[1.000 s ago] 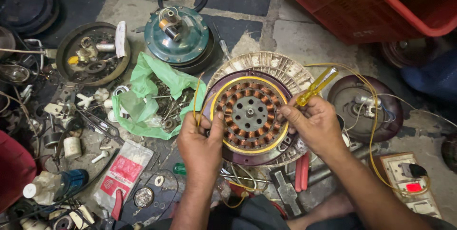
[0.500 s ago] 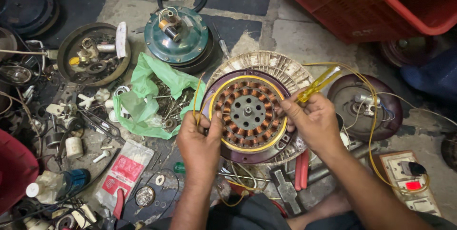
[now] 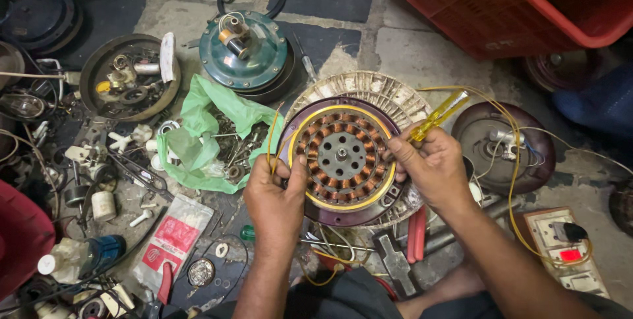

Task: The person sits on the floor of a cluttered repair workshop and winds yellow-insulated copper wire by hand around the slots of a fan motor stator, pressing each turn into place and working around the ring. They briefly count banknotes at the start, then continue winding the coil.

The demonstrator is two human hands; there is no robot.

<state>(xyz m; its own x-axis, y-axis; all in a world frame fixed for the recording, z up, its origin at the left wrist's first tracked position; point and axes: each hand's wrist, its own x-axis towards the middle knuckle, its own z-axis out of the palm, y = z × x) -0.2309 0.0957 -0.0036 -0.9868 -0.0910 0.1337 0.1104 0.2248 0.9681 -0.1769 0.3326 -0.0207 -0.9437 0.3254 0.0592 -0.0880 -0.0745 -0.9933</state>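
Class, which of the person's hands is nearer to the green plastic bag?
Left. The left hand grips the stator's rim just right of the green plastic bag; the right hand lies across the stator.

Both forearms bare, rising from the bottom edge and converging toward the middle. Left hand (image 3: 275, 195) back-up, knuckles toward the camera, fingers curled forward and down, thumb (image 3: 298, 172) stretched out to the right and pressed flat. Left wrist straight, in line with the forearm. Right hand (image 3: 430, 166) also back-up, turned inward to the left, fingers bent and bunched in a closed grip, fingertips (image 3: 390, 151) pointing toward the left hand. Right forearm running diagonally down to the lower right corner. Hands near each other, not touching.
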